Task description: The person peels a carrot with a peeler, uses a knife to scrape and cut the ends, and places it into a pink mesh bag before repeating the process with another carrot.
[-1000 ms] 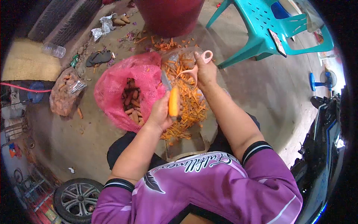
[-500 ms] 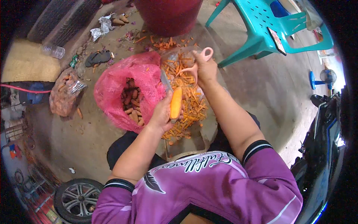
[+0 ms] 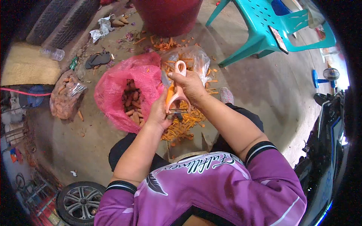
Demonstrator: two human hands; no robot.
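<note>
In the head view my left hand (image 3: 157, 112) is closed round a peeled orange carrot (image 3: 171, 92), now partly covered by the peeler. My right hand (image 3: 193, 86) grips a pink Y-shaped peeler (image 3: 175, 96), thumb along its handle. The peeler's blade end lies over the lower part of the carrot, close to my left fingers. Below both hands a heap of orange peelings (image 3: 185, 126) is spread on the floor. Left of them a pink mesh sack (image 3: 106, 81) gapes wide, with unpeeled carrots (image 3: 132, 101) inside.
A clear plastic bag (image 3: 201, 60) lies beyond my hands, before a large red tub (image 3: 167, 17). At right are a teal chair (image 3: 260, 22) bearing a phone (image 3: 278, 39), and a motorcycle (image 3: 324, 139). Leftward lie a bag of carrots (image 3: 67, 96), a sandal (image 3: 98, 60) and a wheel (image 3: 81, 201).
My right hand has brought the peeler left and toward me, from above the peelings onto the carrot. The clear plastic bag behind it now shows more. My left hand keeps the carrot.
</note>
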